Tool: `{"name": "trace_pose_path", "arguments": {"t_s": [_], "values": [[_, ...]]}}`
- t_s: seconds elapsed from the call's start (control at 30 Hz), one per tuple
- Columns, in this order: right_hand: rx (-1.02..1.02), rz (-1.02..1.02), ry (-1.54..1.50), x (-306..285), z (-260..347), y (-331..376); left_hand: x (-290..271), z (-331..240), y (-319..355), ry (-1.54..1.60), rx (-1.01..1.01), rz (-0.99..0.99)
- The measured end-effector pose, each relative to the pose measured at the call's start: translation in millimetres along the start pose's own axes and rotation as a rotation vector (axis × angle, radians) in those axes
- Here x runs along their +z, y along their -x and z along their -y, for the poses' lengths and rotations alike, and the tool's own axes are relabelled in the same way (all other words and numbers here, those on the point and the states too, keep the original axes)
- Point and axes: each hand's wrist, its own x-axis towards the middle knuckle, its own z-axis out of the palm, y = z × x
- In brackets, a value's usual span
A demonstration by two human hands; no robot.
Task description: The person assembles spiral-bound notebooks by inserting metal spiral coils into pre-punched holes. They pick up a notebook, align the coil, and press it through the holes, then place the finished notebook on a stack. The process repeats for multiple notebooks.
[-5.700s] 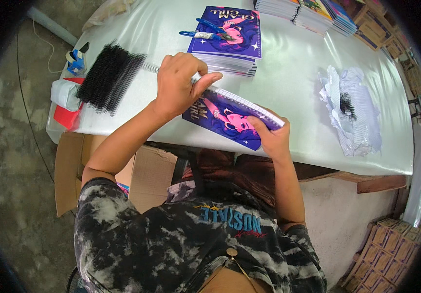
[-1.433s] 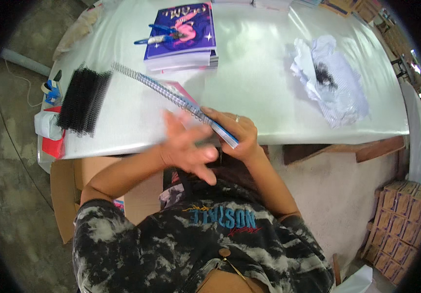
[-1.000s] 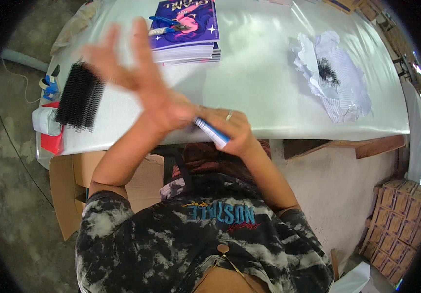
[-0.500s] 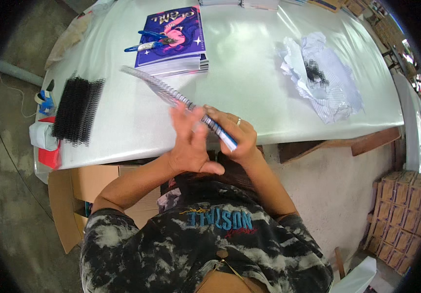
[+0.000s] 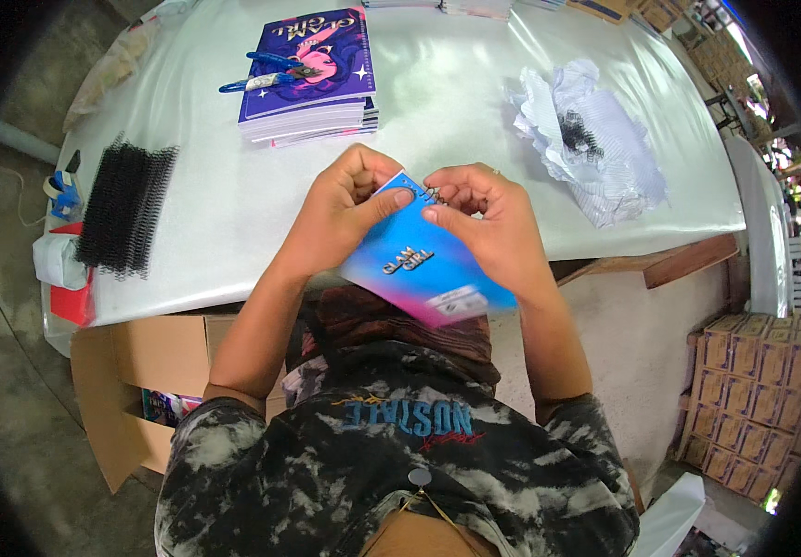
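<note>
A spiral notebook (image 5: 437, 262) with a blue and pink cover hangs tilted between my hands, over the table's near edge. My left hand (image 5: 352, 200) is closed on its upper left corner, thumb flat on the cover. My right hand (image 5: 486, 218) pinches the upper edge at the black wire coil (image 5: 435, 194), thumb on the cover and fingers curled behind. The coil shows only in part between the two hands. Beyond them lies a stack of purple-covered notebooks (image 5: 307, 123), with blue-handled pliers (image 5: 275, 74) resting on top.
Black wire coils (image 5: 126, 209) lie in a bundle at the table's left. Crumpled white paper (image 5: 618, 176) at the right bears small black wire pieces (image 5: 579, 136). An open cardboard box (image 5: 163, 348) stands below the left edge; stacked brown boxes (image 5: 744, 404) stand at the right.
The notebook has turned from edge-on to cover-up. My left hand has gone from spread fingers to gripping its corner; my right hand has shifted along to the coil.
</note>
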Motion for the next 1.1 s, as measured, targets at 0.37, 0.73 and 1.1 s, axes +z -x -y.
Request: {"name": "trace_pose_path", "arguments": {"t_s": [0.37,0.73,1.1], "values": [[0.142,0.263,0.371,0,-5,2,10,34,4,0.179,-0.086,0.132],[-0.167,0.395,0.188,-9,-22,9,28,19,19,0.164,-0.068,0.071],[0.061,-0.020,0.102,-3,-4,12,16,27,15,0.187,-0.116,-0.002]]}}
